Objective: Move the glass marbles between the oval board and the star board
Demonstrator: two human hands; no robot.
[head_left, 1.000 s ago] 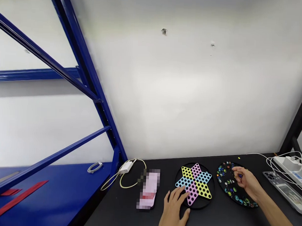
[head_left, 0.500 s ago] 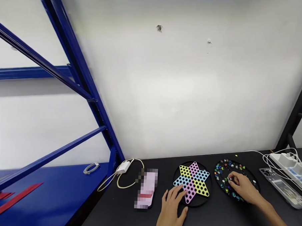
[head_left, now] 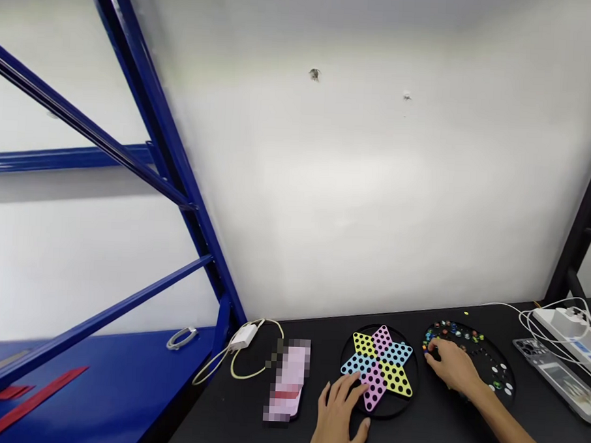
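A star-shaped Chinese checkers board [head_left: 380, 365] in pink, yellow and blue, dotted with black holes, lies on a round black base. The fingers of my left hand [head_left: 339, 413] are spread, their tips resting at its lower left points. To the right is a round black tray [head_left: 507, 361] with many small glass marbles [head_left: 460, 332] along its rim and some white ones at its lower right. My right hand [head_left: 450, 365] reaches over this tray, thumb and forefinger pinched among the marbles at its left edge. What sits between those fingertips is too small to make out.
Left of the board lies a pink phone [head_left: 288, 381], partly pixelated. Beyond it are a white adapter [head_left: 244, 337] and a cable. A clear case [head_left: 558, 376] and a power strip [head_left: 572, 331] with cords sit at the right. A blue metal frame [head_left: 181, 151] stands at left.
My right hand has moved left across the tray, from its middle to its left edge, uncovering white marbles at the lower right. My left hand stays by the board. The view has tilted slightly upward.
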